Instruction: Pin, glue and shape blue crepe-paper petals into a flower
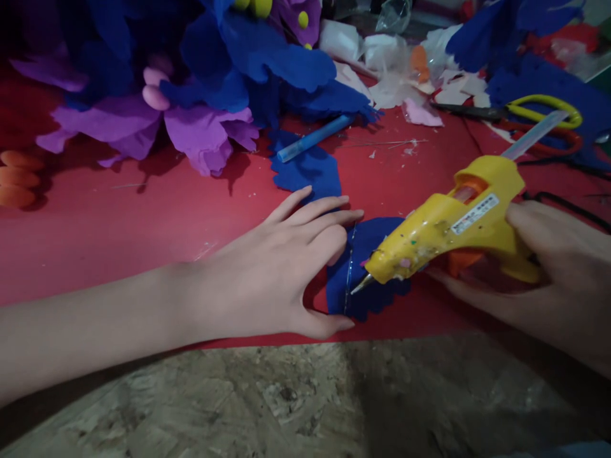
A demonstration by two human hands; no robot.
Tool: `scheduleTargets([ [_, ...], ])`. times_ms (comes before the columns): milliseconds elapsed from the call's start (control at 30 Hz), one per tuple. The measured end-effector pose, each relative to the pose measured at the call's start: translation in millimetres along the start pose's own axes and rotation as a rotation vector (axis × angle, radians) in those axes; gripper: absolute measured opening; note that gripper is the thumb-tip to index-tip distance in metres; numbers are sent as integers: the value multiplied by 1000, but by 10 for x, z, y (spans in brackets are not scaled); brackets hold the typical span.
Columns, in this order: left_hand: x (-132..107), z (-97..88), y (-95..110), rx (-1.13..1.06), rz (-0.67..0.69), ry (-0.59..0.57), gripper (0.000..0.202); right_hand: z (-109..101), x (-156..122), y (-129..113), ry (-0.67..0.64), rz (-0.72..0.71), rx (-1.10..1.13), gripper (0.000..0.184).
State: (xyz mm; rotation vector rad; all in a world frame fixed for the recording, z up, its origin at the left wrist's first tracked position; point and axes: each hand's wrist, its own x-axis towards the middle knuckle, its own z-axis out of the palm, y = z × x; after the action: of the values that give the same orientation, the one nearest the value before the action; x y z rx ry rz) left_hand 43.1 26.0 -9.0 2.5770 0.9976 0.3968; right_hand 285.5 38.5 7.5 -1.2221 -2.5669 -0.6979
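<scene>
My right hand (548, 267) grips a yellow hot glue gun (449, 229), its nozzle touching a blue foam petal (370, 280) that lies on the red sheet (143, 216). A thin line of glue runs down the petal's left part. My left hand (281, 267) rests beside the petal, fingers stretched out over its upper left edge, thumb near its lower edge. A clear glue stick (534, 137) pokes out of the gun's back.
Blue and purple foam flowers (205, 95) pile up at the back. A blue stick (315, 137) lies behind the hand. Yellow-handled scissors (525, 111) and white scraps (382, 57) sit at the back right. Orange pieces (19, 178) are at far left. A chipboard edge (286, 401) runs along the front.
</scene>
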Motion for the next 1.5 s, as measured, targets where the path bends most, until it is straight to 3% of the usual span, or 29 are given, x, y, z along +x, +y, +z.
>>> scheduleTargets([
  [733, 4, 17, 7, 21, -9, 13, 38, -24, 18, -52, -34, 6, 24, 57],
  [1000, 6, 9, 18, 18, -20, 4, 38, 36, 1, 18, 118, -8, -109, 47],
  [1200, 4, 18, 21, 6, -24, 15, 37, 11, -7, 0, 60, -37, -28, 50],
  [1500, -10, 12, 14, 41, -18, 15, 45, 68, 24, -3, 131, -1, -132, 52],
])
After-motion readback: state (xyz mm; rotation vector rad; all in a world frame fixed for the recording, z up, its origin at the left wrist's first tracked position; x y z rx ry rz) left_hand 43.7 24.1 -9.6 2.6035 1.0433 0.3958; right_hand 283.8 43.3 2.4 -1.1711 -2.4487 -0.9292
